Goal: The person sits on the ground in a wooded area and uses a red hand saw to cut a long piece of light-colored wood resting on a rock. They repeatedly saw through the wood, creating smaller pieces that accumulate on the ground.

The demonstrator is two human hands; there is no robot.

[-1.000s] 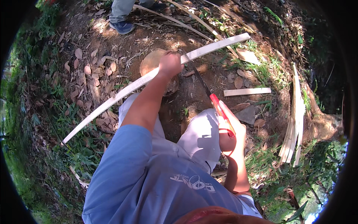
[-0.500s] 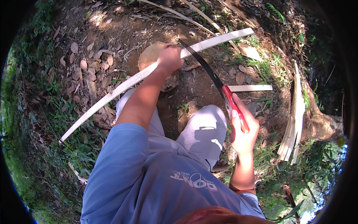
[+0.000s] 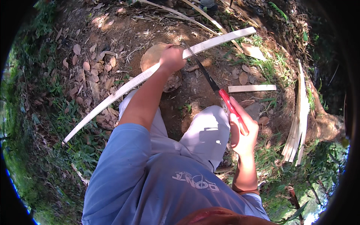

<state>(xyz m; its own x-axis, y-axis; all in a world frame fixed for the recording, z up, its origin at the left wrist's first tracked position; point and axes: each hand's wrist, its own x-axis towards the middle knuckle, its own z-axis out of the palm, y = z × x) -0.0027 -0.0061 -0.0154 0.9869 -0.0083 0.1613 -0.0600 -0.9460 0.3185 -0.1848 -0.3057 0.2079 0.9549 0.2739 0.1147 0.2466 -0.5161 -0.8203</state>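
A long pale wooden strip (image 3: 108, 98) runs slantwise across a round stump (image 3: 153, 56) in front of me. My left hand (image 3: 172, 59) is closed around the strip and pins it over the stump; the fingertips are partly hidden. In my right hand (image 3: 243, 129) is the red handle of a handsaw (image 3: 207, 75), gripped with the thumb along it. Its dark, narrow blade crosses the strip just right of my left hand, the tip pointing away from me. Whether the teeth have cut into the wood I cannot tell.
A short cut piece of wood (image 3: 252, 88) lies on the soil right of the blade. Farther right rests a bundle of thin strips (image 3: 298, 116) beside a tree root (image 3: 326, 126). More long strips (image 3: 180, 15) lie at the far side, near a person's foot (image 3: 207, 4). Dry leaves (image 3: 86, 66) cover the left.
My right hand has drawn the saw slightly toward me and the blade now looks narrower, turned more on edge. The left hand keeps its hold. A foot has appeared at the far edge.
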